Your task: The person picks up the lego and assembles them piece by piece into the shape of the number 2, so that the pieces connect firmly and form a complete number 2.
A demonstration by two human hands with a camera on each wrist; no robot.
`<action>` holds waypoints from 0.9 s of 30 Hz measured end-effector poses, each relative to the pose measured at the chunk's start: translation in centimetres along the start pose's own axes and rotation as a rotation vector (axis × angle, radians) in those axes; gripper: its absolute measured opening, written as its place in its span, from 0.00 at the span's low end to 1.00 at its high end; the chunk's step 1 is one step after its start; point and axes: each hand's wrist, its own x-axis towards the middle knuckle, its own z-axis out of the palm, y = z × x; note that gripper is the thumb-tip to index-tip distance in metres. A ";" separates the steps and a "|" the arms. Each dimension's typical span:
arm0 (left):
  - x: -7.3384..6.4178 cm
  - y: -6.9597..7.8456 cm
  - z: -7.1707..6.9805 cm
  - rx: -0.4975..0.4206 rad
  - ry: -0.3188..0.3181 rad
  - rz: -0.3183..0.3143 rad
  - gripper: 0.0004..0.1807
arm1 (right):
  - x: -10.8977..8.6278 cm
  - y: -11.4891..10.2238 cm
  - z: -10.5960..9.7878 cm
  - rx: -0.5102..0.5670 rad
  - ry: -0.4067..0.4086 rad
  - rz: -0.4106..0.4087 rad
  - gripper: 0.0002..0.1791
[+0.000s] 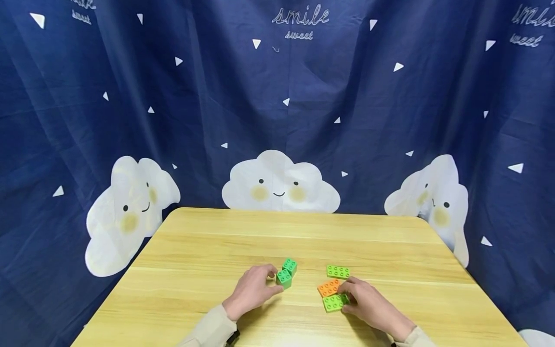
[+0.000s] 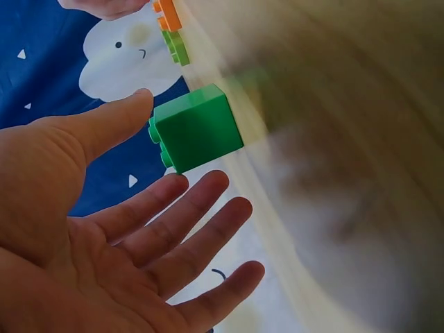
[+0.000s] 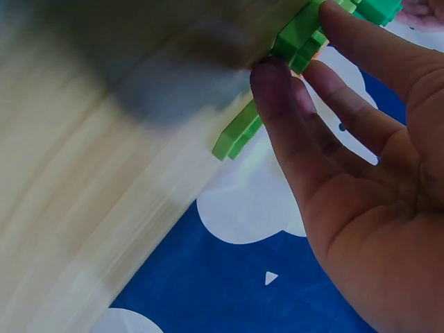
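Two darker green toy building bricks stand near the table's middle: a nearer brick [image 1: 284, 278] and a farther brick [image 1: 289, 266]. My left hand [image 1: 255, 289] reaches beside the nearer one; in the left wrist view, thumb and fairly straight fingers lie either side of a green brick [image 2: 198, 132] without closing on it. To the right are flat eight-stud bricks: a light green brick [image 1: 338, 272] at the back, an orange brick [image 1: 329, 287], and a nearer light green brick [image 1: 334, 303]. My right hand [image 1: 368, 304] pinches the nearer light green brick at its right end, overlapping the orange one.
The bricks lie on a pale wooden table [image 1: 208, 250]. Around its back and sides hangs a dark blue curtain [image 1: 217, 96] printed with white triangles and smiling clouds [image 1: 279, 185]. Light sleeves [image 1: 212, 327] cover both wrists.
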 end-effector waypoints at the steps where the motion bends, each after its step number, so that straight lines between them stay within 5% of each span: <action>1: 0.1 0.0 0.0 -0.002 0.000 0.000 0.23 | 0.0 0.0 0.0 0.015 -0.004 0.001 0.16; 12: 0.4 -0.6 0.6 -0.064 -0.004 -0.012 0.23 | 0.7 -0.9 0.4 0.070 -0.041 -0.020 0.15; 27: 0.7 -0.6 0.8 -0.008 0.032 0.020 0.21 | 2.4 -2.3 1.5 0.075 -0.011 -0.026 0.13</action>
